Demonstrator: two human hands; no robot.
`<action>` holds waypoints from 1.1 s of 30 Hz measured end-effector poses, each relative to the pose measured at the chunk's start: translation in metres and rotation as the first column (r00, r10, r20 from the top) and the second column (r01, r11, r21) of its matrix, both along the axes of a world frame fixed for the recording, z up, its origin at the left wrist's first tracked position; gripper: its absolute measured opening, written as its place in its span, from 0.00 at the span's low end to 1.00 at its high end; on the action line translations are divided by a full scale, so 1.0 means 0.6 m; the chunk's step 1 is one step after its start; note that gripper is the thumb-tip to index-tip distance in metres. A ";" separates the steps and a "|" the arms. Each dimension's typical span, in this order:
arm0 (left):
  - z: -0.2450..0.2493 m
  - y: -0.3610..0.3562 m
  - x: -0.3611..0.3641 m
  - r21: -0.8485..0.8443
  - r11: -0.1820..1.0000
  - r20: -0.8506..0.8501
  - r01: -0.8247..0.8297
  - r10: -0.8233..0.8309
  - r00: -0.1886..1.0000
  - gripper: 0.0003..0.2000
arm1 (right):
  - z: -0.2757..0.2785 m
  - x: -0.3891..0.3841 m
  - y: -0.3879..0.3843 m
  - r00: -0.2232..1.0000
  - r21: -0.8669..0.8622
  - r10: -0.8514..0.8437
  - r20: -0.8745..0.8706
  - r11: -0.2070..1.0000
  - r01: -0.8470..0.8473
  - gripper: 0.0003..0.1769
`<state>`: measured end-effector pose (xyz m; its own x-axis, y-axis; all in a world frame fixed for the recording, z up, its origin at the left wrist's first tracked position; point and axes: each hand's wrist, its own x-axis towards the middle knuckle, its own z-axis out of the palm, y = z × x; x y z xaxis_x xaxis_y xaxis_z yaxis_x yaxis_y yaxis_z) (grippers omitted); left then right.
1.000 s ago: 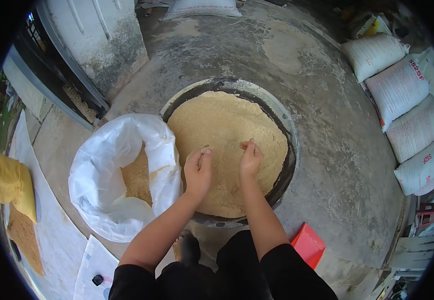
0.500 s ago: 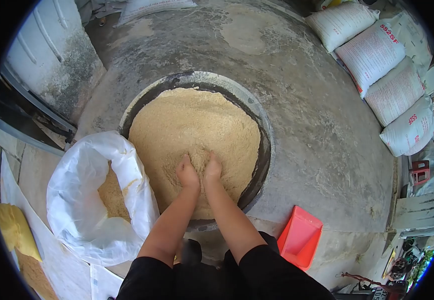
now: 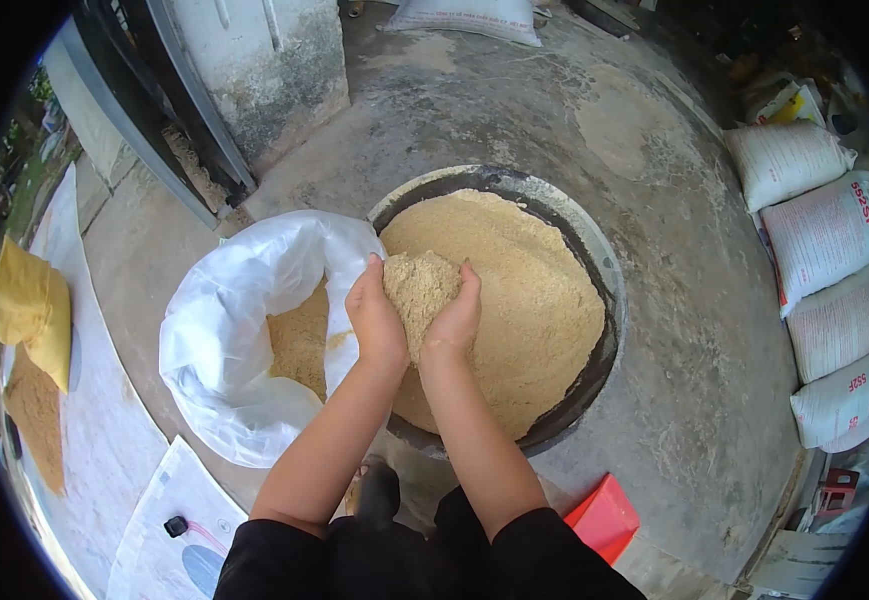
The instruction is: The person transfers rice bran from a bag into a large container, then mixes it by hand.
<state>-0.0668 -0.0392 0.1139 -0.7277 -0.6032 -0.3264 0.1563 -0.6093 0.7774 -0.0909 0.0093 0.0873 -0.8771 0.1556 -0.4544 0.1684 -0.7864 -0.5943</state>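
A heap of pale tan meal (image 3: 421, 292) rests cupped between my left hand (image 3: 374, 312) and my right hand (image 3: 454, 318), over the left part of a round dark tub (image 3: 609, 270). The tub is filled with the same loose meal (image 3: 514, 300). Just left of my left hand stands an open white plastic-lined sack (image 3: 219, 330), with meal (image 3: 299, 342) visible inside it. The undersides of both hands are hidden.
Printed white sacks (image 3: 822, 238) line the right side. A red scoop-like container (image 3: 604, 518) lies at lower right. At far left are a yellow sack (image 3: 34, 305) and a brown pile (image 3: 36, 415). A rough wall (image 3: 274, 75) stands at upper left.
Both hands have come up out of the meal with a heap between them and moved left toward the white sack. The view has shifted, so the tub appears farther right.
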 end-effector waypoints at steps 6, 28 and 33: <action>-0.004 -0.129 0.066 -0.175 0.969 0.086 -0.171 0.189 0.978 0.15 | 0.030 0.062 -0.136 0.969 0.227 0.239 -0.070 0.949 -0.217 0.21; -0.171 0.092 -0.053 -0.803 0.387 0.364 0.453 -0.282 0.888 0.17 | -0.186 -0.045 0.242 0.995 0.854 -0.014 -0.102 0.511 0.095 0.20; -0.292 0.119 -0.098 -0.867 0.345 0.332 0.361 -0.142 0.933 0.18 | -0.259 -0.067 0.264 0.991 0.694 -0.133 -0.001 0.713 0.096 0.21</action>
